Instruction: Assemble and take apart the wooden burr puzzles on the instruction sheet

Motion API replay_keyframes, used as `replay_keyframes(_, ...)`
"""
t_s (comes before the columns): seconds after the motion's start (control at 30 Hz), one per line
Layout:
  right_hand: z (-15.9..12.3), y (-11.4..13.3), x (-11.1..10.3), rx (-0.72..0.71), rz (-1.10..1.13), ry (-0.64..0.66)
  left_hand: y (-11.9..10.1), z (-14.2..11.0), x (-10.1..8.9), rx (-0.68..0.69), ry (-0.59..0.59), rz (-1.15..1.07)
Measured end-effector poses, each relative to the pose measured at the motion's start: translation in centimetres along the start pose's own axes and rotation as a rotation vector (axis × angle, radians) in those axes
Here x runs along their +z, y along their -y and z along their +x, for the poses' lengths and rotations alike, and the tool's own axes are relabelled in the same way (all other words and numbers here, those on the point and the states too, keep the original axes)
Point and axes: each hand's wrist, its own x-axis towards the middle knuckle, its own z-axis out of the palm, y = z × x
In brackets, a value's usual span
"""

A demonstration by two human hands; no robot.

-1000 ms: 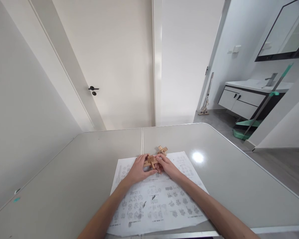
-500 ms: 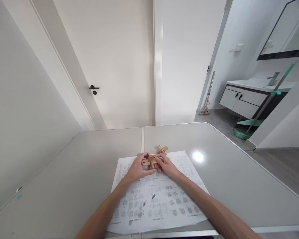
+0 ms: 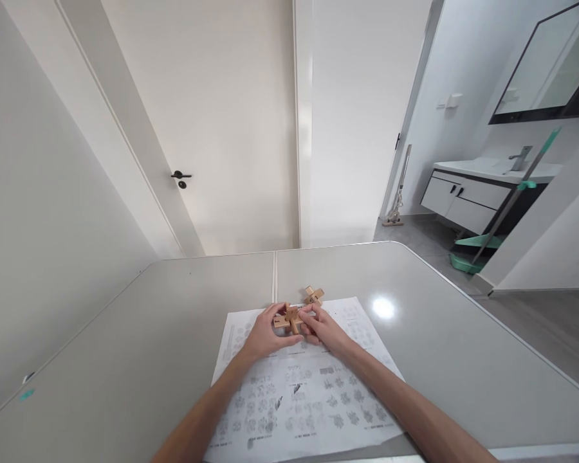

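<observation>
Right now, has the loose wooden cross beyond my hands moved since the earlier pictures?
No. The loose wooden cross still sits by the paper's far edge, right of the table seam.

Held assembly: light-brown wooden bars (image 3: 292, 316), crossed and joined, with dark marks on one bar
Pose: gripped from both sides, one bar end pointing nearward
Location: over the far part of a white printed paper sheet (image 3: 303, 392)
Underside: hidden
Fit of joints: too small to tell
</observation>
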Motion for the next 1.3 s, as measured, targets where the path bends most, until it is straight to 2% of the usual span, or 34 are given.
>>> replay_keyframes(0.63,0.14,0.03,-0.31,-0.014,0.016,0.045,-0.04,0.33,-0.86,0.031,0.01,0.019)
replay_keyframes(0.83,0.5,-0.42,-0.69,-0.006,0.1,0.081,0.25,0.4,-0.88,0.004,-0.011,-0.022)
replay_keyframes(1.13,0.11,-0.28,-0.08,-0.057,0.026,0.027,-0.16,0.3,-0.83,-0.004,0.024,-0.09)
replay_keyframes(1.3,-0.19,0.02,0.19,-0.032,0.106,0.063,-0.22,0.3,-0.42,-0.007,-0.021,-0.139)
